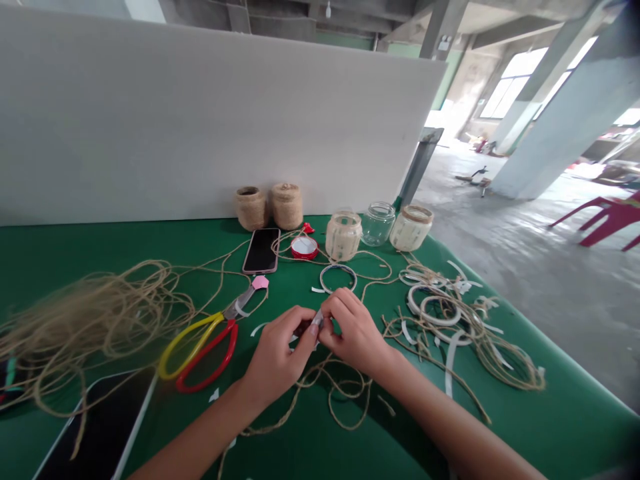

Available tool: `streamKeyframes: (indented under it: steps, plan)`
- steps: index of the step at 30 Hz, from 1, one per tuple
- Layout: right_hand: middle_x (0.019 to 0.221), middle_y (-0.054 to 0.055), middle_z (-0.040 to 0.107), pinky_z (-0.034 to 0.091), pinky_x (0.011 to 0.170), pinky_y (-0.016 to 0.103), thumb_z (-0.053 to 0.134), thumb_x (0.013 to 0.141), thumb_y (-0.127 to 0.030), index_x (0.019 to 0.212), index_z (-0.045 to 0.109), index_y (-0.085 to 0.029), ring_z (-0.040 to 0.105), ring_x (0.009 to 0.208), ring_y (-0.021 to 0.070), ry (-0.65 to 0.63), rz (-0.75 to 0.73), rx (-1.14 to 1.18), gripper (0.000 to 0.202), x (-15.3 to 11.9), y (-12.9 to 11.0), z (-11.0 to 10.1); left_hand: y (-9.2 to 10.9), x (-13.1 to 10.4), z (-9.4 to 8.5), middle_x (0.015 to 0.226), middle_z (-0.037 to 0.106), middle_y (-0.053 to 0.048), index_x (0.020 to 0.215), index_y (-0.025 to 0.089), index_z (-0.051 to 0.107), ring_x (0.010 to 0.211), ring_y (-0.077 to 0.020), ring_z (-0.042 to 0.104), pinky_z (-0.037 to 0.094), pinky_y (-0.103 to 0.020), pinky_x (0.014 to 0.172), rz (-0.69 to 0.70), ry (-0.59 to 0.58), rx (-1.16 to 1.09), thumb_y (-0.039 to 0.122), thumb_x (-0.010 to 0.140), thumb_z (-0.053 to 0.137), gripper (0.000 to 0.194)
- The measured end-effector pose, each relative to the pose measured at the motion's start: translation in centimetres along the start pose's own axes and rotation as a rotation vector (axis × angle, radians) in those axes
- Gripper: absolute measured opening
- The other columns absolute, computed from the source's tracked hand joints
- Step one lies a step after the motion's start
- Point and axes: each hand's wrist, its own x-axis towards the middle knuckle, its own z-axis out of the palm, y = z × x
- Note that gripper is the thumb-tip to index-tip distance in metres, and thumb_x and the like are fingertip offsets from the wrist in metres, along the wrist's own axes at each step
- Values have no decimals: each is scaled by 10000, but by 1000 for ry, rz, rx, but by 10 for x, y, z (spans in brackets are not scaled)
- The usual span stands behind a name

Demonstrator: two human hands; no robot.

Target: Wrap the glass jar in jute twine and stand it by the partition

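Observation:
My left hand and my right hand meet over the front middle of the table, fingertips pinched together. Between them shows a small piece of whitish tape; the fingers hide most of it. Just beyond my right hand lies a roll of double-sided tape, a thin ring with a loose end. Jute twine curls on the table under my wrists. Left of my hands rest scissors with one yellow and one red handle, blades towards the back.
Twine-wrapped jars, a clear glass jar and a tape-striped jar stand at the back. A phone and a red-rimmed roll lie before them. Tangled twine and a tablet are left; tape rings are right.

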Motion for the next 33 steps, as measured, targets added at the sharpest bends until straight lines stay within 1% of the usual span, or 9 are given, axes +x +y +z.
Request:
streamKeyframes:
  steps: [6, 11, 14, 16, 18, 20, 23, 25, 33]
  plan:
    - [683, 12, 431, 374, 588, 269, 428, 701, -62, 681, 362, -206, 412, 655, 151, 6, 105, 92, 161, 0, 0, -1, 1, 0, -1, 734, 572, 2, 849, 178, 543, 650, -115, 526, 396, -217, 608, 5, 7, -6, 214, 865, 429, 121]
    - [688, 9, 422, 370, 594, 272, 428, 706, -63, 687, 370, -205, 413, 663, 151, 27, 181, 109, 155, 0, 2, -4, 0, -1, -2, 754, 576, -4, 861, 177, 546, 663, -120, 527, 397, -219, 611, 2, 17, -9, 217, 865, 425, 128]
    - [708, 18, 441, 384, 614, 288, 434, 745, -98, 719, 397, -202, 424, 685, 159, 38, 159, 107, 114, 0, 1, -8, -2, -1, -3, 778, 582, -10, 874, 178, 546, 683, -128, 533, 401, -225, 619, -14, 31, -16, 228, 866, 428, 128]
    - [747, 39, 475, 398, 640, 311, 466, 767, -151, 766, 430, -192, 439, 720, 174, 12, 110, 86, 54, -1, 0, -9, -2, 0, -4, 780, 584, -11, 870, 179, 547, 687, -130, 535, 403, -226, 621, -16, 44, -13, 229, 865, 429, 128]
    - [769, 55, 500, 404, 660, 330, 491, 780, -186, 801, 456, -180, 451, 742, 186, -16, 69, 49, 41, -1, -1, -9, -2, 0, -4, 781, 583, -12, 866, 179, 547, 691, -130, 535, 405, -227, 623, -5, 46, -12, 226, 866, 427, 129]
    - [764, 59, 513, 407, 667, 332, 479, 798, -171, 805, 470, -177, 458, 740, 185, -26, 50, 23, 12, -1, 0, -8, -2, 1, -3, 772, 578, -9, 862, 179, 545, 682, -127, 532, 405, -227, 623, 9, 39, -13, 224, 866, 427, 127]
    - [754, 51, 513, 407, 660, 316, 442, 809, -123, 785, 466, -183, 461, 725, 174, -15, 51, 30, 68, -1, 1, -6, -2, 0, -3, 763, 570, -5, 859, 181, 542, 676, -123, 526, 403, -230, 632, 20, 32, -8, 223, 869, 428, 122]
    - [746, 42, 496, 403, 648, 304, 440, 808, -124, 762, 449, -189, 455, 716, 168, -4, 85, 48, 80, 0, 1, -6, -3, 0, -2, 777, 568, -8, 868, 182, 538, 692, -125, 527, 403, -232, 642, 23, 38, 2, 224, 872, 425, 121]
    - [724, 8, 452, 376, 637, 265, 437, 795, -116, 722, 416, -198, 446, 705, 146, 56, 302, 154, 112, 2, 2, -5, -7, 0, -1, 839, 560, -26, 919, 194, 519, 740, -144, 529, 409, -236, 645, 6, 74, 39, 244, 876, 412, 126]
